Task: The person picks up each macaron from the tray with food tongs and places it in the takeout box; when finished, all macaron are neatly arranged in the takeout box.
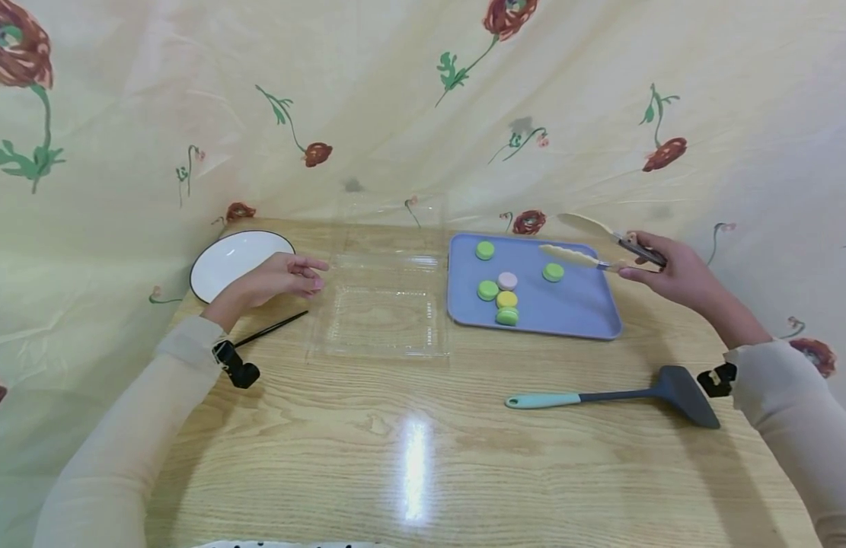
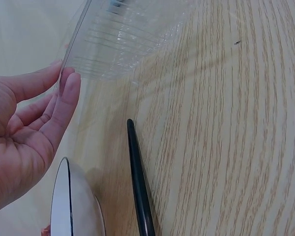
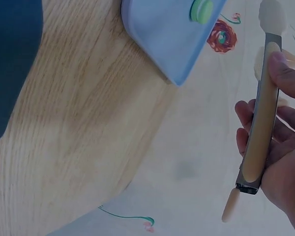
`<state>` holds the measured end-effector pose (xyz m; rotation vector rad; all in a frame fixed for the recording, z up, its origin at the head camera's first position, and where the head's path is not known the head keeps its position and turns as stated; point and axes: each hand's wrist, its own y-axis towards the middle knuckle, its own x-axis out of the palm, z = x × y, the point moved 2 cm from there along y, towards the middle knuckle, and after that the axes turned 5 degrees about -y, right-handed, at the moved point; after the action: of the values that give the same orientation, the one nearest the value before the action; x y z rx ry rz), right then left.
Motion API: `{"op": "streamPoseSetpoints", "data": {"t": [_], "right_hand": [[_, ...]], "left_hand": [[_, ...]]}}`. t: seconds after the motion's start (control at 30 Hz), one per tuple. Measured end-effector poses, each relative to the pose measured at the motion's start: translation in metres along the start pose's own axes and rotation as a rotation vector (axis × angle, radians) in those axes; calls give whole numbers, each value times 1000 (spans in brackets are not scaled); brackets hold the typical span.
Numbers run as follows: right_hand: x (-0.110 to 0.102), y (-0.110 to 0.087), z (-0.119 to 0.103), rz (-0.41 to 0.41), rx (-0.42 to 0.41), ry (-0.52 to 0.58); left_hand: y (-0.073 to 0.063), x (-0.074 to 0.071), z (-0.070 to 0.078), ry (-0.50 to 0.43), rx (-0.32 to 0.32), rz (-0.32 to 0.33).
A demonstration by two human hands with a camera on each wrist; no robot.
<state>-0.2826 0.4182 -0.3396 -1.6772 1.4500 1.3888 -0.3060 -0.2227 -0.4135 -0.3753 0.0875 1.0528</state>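
My left hand [image 1: 275, 278] is at the left side of a clear plastic container [image 1: 381, 316] with its lid raised at the back. In the left wrist view, the thumb and fingers pinch the container's edge [image 2: 73, 39]. My right hand [image 1: 676, 278] grips a pair of tongs [image 3: 260, 118] by the handle, their cream tips spread apart above a blue tray [image 1: 573, 316]. On that tray lie several macarons: green ones [image 1: 553, 272], a pink one [image 1: 507, 281] and a yellow one [image 1: 506, 300]. One green macaron [image 1: 508, 316] stands tilted near the front rim. Nothing sits between the tong tips.
A white plate with a dark rim [image 1: 234, 259] lies at the far left, partly behind my left hand. Beside it is a thin black stick [image 1: 272, 329]. A spatula [image 1: 621, 396] with a mint handle lies at the front right. Floral cloth rises behind the table.
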Motion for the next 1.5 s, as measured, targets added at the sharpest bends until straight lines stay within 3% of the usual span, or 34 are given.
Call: {"op": "streamPoseSetpoints", "data": {"t": [0.3,0.6,1.13,1.5], "right_hand": [[0,-1,12,-151,142,39],[1,-3,22,-241,207,19],[5,-1,36,-299,171,-10],[10,-4,36,-269,129,-1]], "left_hand": [[-1,0,2,4,1,-2],[-2,0,0,-2,3,-4],[-1,0,0,-8,-6,0],[-1,0,-1,-13,-13,8]]}}
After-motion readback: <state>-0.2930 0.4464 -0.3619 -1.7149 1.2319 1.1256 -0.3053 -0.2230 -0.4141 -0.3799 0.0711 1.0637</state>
